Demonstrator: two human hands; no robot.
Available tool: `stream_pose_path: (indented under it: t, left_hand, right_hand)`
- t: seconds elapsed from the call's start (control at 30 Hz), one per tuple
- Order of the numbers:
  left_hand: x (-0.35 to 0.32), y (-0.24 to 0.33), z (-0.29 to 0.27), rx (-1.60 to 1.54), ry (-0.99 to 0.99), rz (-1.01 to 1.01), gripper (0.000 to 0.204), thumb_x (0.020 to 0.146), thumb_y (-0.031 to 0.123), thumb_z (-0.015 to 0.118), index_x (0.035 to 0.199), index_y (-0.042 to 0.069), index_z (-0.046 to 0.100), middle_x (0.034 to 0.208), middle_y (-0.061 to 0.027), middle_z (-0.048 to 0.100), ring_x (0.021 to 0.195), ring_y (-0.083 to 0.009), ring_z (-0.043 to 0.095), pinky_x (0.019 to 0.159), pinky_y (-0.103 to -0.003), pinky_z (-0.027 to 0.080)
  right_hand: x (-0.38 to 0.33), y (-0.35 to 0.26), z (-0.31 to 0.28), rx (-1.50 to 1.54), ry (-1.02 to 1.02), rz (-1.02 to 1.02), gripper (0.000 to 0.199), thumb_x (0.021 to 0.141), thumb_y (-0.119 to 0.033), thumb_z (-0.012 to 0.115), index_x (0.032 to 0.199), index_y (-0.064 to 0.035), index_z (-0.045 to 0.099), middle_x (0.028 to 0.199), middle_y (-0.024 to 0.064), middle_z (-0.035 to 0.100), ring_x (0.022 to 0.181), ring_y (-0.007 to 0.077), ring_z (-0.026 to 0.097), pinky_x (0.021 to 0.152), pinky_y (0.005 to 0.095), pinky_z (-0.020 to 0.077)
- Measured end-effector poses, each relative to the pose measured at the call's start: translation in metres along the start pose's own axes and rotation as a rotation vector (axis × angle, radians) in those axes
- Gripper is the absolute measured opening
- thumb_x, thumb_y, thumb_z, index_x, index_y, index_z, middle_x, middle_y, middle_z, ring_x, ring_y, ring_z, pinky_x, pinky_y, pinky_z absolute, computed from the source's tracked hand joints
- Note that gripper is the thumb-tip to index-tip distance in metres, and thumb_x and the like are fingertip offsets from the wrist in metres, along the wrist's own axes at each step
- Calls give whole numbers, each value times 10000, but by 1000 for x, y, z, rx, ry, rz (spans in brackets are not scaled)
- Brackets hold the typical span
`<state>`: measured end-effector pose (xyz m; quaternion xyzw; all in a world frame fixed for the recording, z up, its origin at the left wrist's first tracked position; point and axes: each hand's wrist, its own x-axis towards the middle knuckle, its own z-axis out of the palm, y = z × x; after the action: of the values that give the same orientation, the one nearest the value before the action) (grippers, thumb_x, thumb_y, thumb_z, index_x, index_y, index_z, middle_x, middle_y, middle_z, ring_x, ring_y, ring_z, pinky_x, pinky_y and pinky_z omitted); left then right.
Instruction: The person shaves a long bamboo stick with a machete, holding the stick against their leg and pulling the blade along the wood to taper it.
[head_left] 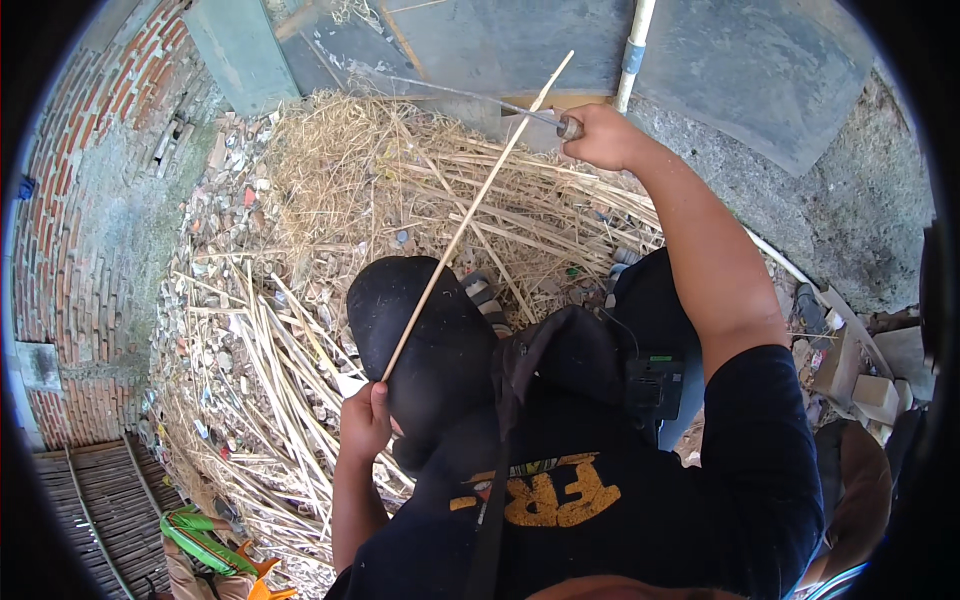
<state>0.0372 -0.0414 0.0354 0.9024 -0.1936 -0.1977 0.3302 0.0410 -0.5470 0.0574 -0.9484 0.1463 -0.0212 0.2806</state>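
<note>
My left hand [365, 422] is closed on the near end of a long, pale bamboo strip [462, 232], thumb along it. The strip slants up and away to the right across my dark-clad knee. With my right arm stretched forward, my right hand [603, 138] grips the short handle of a long, thin-bladed knife [478, 96]. Its blade points left and crosses the strip near the far end. Whether blade and strip touch there, I cannot tell.
Fine shavings [330, 170] and loose bamboo strips [500, 200] cover the rubble ground ahead; more strips [285, 380] lie at left. A brick wall [90, 260] stands left, grey panels [760, 70] and a white pipe [636, 50] ahead. Someone in a green sleeve [205, 540] sits lower left.
</note>
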Motion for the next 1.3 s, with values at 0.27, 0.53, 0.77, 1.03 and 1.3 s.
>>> stream_pose_path:
  t: [0.27, 0.53, 0.77, 1.03, 1.3]
  left_hand:
    - [-2, -10, 2, -32, 5, -12, 507, 1051, 382, 447, 749, -12, 556, 546, -87, 502, 533, -162, 480, 525, -342, 393]
    - [-4, -15, 3, 42, 75, 42, 488, 1047, 360, 448, 755, -15, 556, 538, -122, 478, 503, -197, 458, 510, -373, 385]
    - [-3, -14, 10, 128, 55, 36, 504, 1043, 381, 452, 717, 4, 528, 525, -131, 484, 484, -224, 481, 502, -374, 391]
    - [-6, -17, 1, 128, 57, 19, 531, 1041, 418, 448, 742, -9, 550, 537, -123, 499, 507, -212, 483, 518, -371, 396]
    - [4, -15, 4, -2, 28, 26, 518, 1056, 388, 432, 778, -23, 581, 545, -49, 470, 551, -118, 418, 511, -334, 358]
  right_hand:
    - [-13, -32, -9, -150, -89, -120, 314, 753, -189, 640, 1008, -8, 665, 910, 201, 687, 880, 342, 657, 804, 425, 516]
    - [1, -12, 1, 55, 52, -11, 229, 762, -181, 666, 923, -17, 666, 801, 178, 675, 772, 337, 655, 713, 429, 503]
    - [-2, -2, 3, -13, -60, -57, 224, 755, -186, 658, 904, -19, 659, 792, 193, 661, 767, 347, 650, 739, 431, 511]
    - [-6, -16, 12, -47, 23, -92, 222, 748, -185, 669, 887, -14, 645, 765, 178, 651, 746, 341, 642, 711, 426, 506]
    - [2, 3, 0, -16, 12, -23, 185, 764, -176, 662, 844, -13, 631, 766, 167, 654, 752, 330, 651, 706, 427, 506]
